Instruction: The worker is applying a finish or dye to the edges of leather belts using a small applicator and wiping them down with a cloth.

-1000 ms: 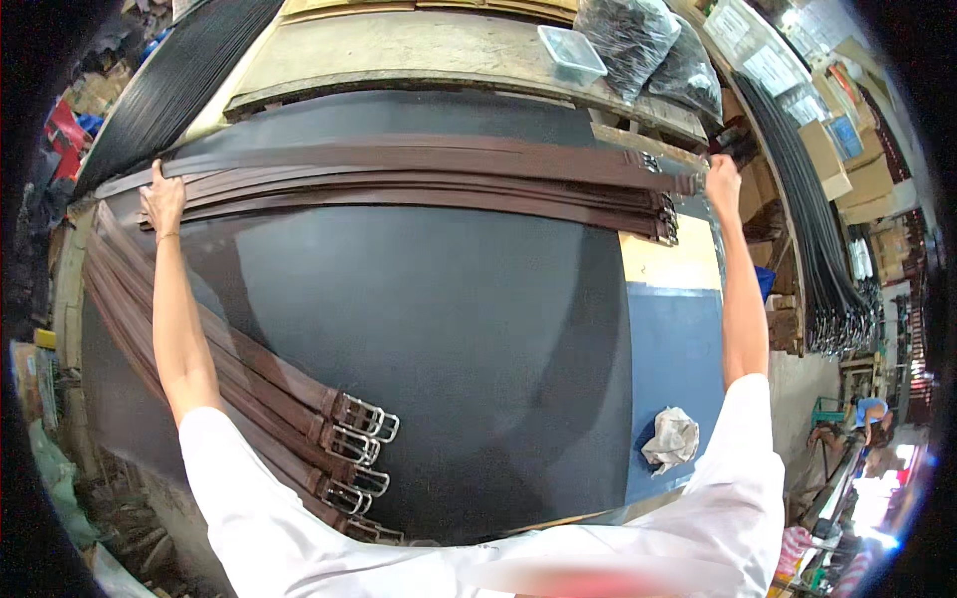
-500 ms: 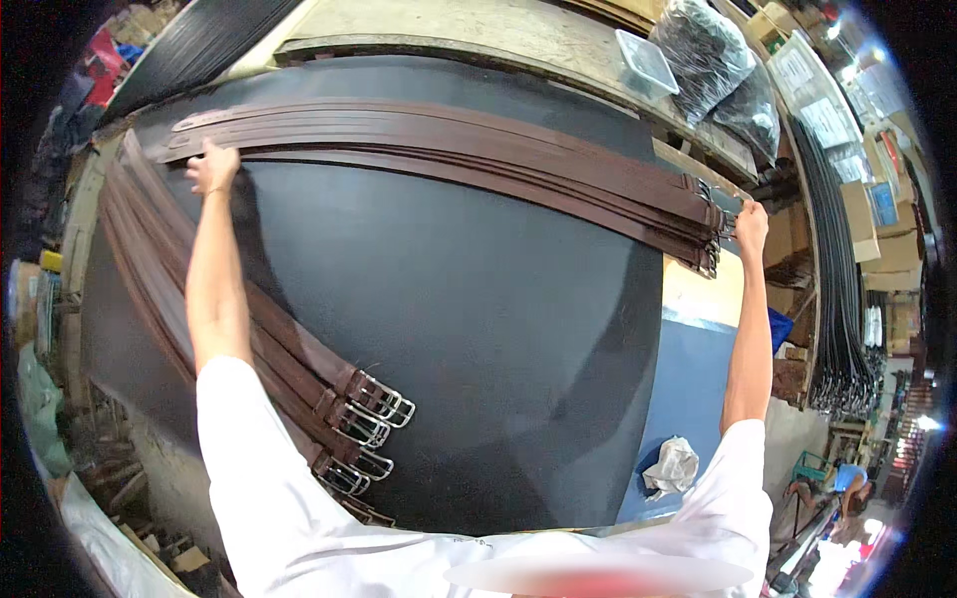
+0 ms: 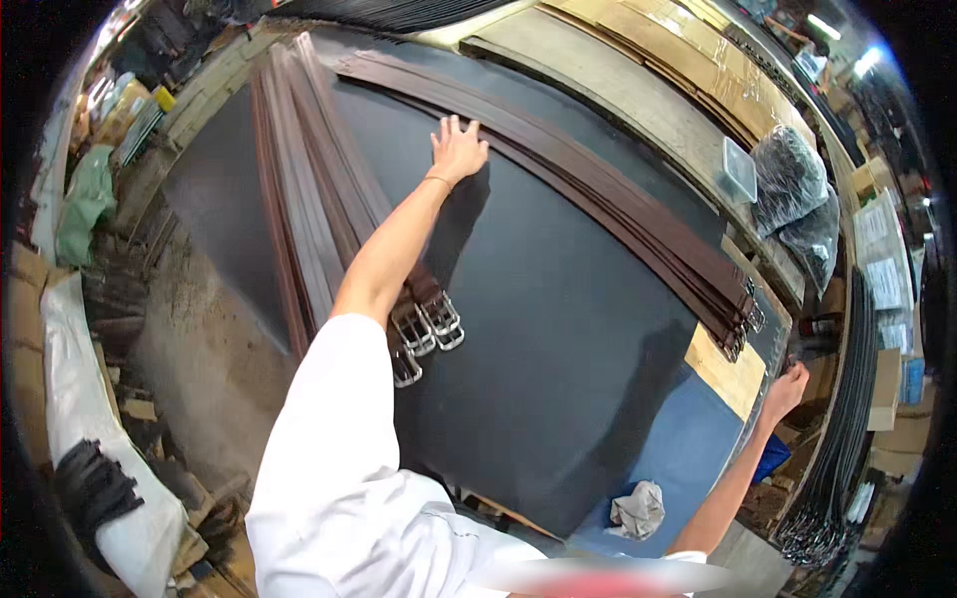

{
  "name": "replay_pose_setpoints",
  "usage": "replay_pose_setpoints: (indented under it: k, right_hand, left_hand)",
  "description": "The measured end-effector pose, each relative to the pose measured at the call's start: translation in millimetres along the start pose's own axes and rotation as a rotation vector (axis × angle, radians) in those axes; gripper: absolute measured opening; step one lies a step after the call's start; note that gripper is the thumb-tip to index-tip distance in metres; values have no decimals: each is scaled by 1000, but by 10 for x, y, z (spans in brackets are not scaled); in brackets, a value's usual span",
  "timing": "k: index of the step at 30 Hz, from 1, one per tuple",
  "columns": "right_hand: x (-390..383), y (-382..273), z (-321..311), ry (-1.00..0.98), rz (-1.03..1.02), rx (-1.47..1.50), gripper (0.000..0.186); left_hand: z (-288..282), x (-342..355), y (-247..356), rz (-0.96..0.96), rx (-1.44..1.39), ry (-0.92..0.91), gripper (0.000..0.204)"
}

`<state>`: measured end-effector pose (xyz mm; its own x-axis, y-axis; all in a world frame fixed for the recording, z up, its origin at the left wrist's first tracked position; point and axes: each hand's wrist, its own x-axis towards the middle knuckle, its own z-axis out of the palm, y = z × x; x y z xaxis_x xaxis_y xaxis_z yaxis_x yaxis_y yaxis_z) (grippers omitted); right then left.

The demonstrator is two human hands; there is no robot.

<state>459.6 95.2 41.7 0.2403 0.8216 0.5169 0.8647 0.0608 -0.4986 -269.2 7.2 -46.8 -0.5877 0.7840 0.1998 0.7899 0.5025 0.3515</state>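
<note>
A bundle of dark brown leather belts (image 3: 558,164) lies slantwise across the far side of the black table top (image 3: 538,399), its buckles at the right end. My left hand (image 3: 461,151) is open, fingers spread, at the near edge of this bundle; whether it touches is hard to tell. Beyond the table's right edge, apart from the buckles, is my right hand (image 3: 786,391) with its fingers drawn together; anything in them is too small to make out. A second bundle of brown belts (image 3: 309,189) lies at the left, partly behind my left arm, its silver buckles (image 3: 429,324) toward the middle.
A crumpled grey cloth (image 3: 638,508) rests on the blue panel (image 3: 688,448) at the near right. Behind the table are a clear plastic tub (image 3: 739,171) and dark plastic-wrapped bags (image 3: 790,169). Black belts (image 3: 842,429) hang along the right side. Cardboard (image 3: 688,50) is stacked at the back.
The view has swung to the left. My right hand has let go of the far bundle's buckles and moved away from them. My left hand has moved right along the bundle from its tip end.
</note>
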Motion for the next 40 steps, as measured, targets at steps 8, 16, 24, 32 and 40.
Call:
replay_pose_setpoints:
  k: [8, 16, 24, 32, 40]
  right_hand:
    - [-1280, 316, -1010, -425, 346, 852, 22]
    - [-2123, -25, -1206, -625, 538, 1129, 20]
    - [-2567, -350, -1205, -819, 607, 1371, 19]
    - [-2759, -780, -1232, -914, 561, 1419, 17]
    - [-2889, -561, -1221, -948, 480, 1326, 21]
  left_hand:
    - [-1415, -1844, 70, 306, -73, -253, 36]
    - [-1409, -3931, 161, 255, 73, 115, 35]
    - [-1655, -4810, -34, -64, 24, 267, 37]
    - [-1462, -4929, -151, 58, 151, 308, 31]
    - [-1350, -4932, -59, 110, 172, 396, 25]
